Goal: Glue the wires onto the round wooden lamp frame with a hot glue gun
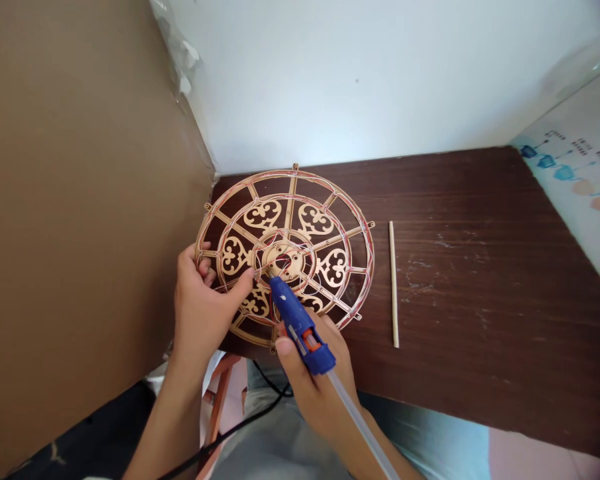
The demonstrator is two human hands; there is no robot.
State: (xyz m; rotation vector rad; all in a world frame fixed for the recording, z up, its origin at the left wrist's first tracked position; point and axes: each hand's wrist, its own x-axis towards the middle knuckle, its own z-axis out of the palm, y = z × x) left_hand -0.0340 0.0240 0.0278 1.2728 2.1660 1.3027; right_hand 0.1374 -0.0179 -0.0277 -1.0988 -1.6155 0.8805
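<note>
A round openwork wooden wheel frame [291, 205] lies on the brown table, with heart-shaped scrollwork and reddish wires along its rings. My left hand [205, 300] grips its left side, fingers curled beneath the rim and thumb laid over it toward the hub. In my right hand [315, 373] is a blue hot glue gun [295, 313], its nozzle pointing at the hub, close to my left thumb. Whether the nozzle touches the wood cannot be made out. A long clear glue stick [363, 427] sticks out of the gun's back end.
A thin wooden dowel [394, 283] lies on the table [480, 267] right of the wheel. Tall brown cardboard [80, 167] borders the left, a white wall [355, 80] the back, and a printed panel [580, 160] the right. A black cord [240, 423] hangs below the table edge.
</note>
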